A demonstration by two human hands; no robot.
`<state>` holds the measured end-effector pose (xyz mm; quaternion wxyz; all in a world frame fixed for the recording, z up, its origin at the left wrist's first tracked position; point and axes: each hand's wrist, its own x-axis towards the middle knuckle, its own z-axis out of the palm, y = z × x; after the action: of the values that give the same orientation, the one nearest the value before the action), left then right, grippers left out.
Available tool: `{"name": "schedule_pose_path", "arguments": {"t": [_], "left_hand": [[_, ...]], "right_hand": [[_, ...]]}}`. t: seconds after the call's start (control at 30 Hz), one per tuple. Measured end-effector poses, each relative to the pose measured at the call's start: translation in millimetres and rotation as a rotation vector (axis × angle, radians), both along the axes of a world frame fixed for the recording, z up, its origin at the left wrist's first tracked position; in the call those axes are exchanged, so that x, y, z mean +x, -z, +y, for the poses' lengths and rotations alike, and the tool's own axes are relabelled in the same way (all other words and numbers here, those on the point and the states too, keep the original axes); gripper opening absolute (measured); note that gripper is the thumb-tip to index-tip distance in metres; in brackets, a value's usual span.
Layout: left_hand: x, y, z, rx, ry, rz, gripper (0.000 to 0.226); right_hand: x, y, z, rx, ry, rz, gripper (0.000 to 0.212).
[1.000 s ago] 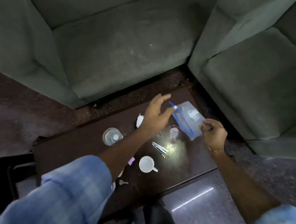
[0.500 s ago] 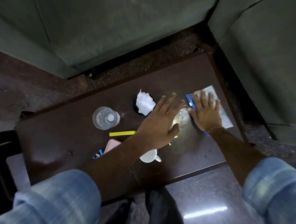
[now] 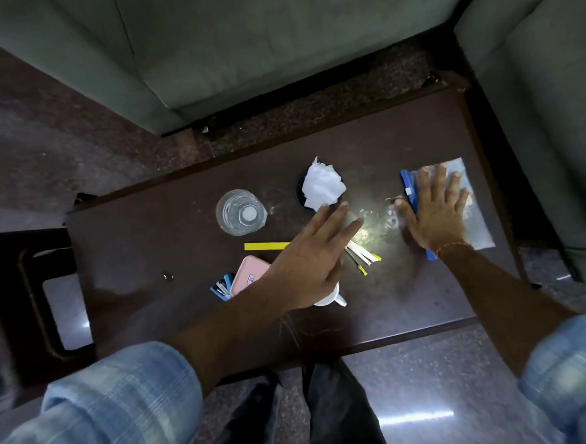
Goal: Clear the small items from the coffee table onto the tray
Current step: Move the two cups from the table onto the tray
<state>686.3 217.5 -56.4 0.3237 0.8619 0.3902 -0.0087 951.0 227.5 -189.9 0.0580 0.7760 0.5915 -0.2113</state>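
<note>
- R hand (image 3: 433, 218) flat, fingers straight, pressing clear plastic zip bag w/ blue seal strip (image 3: 475, 231) at right end of dark brown wooden coffee table (image 3: 148, 237).
- L hand (image 3: 312, 258) released, fingers straight, hovering mid-table over white ceramic cup (image 3: 330, 298); holds nothing.

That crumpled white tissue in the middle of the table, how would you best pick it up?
Pinch the crumpled tissue from straight above, on its raised, bunched middle. It sits loosely on a small dark dish, with folds standing up, so fingers closing from above should catch it. The left hand is nearest.
</note>
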Motion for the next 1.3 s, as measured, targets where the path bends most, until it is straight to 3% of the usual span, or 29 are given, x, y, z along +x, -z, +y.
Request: {"name": "schedule_pose_path", "arguments": {"t": [0.17,0.37,0.67,0.93,1.1,1.3], "left_hand": [[-44,-6,-25,-0.087,-0.086,0.055,0.071],[-79,1,-62,-0.096,-0.166,0.125,0.076],[-133,31,-109,-0.147,-0.32,0.492,0.096],[-168,52,-130,-0.201,-0.491,0.614,0.1],[-177,60,-129,-0.15,-0.451,0.623,0.079],[-191,31,-117,-0.223,-0.5,0.548,0.071]], "right_hand": [[-53,-56,-32,0.219,-0.007,0.277,0.069],[-128,-84,-97,0.111,-0.055,0.534,0.078],[-178,-61,-115,-0.097,-0.119,0.431,0.107],[-184,-54,-107,-0.11,-0.121,0.359,0.075],[-188,-61,-108,-0.087,-0.114,0.354,0.071],[-209,-106,-107,-0.033,-0.092,0.362,0.067]]}}
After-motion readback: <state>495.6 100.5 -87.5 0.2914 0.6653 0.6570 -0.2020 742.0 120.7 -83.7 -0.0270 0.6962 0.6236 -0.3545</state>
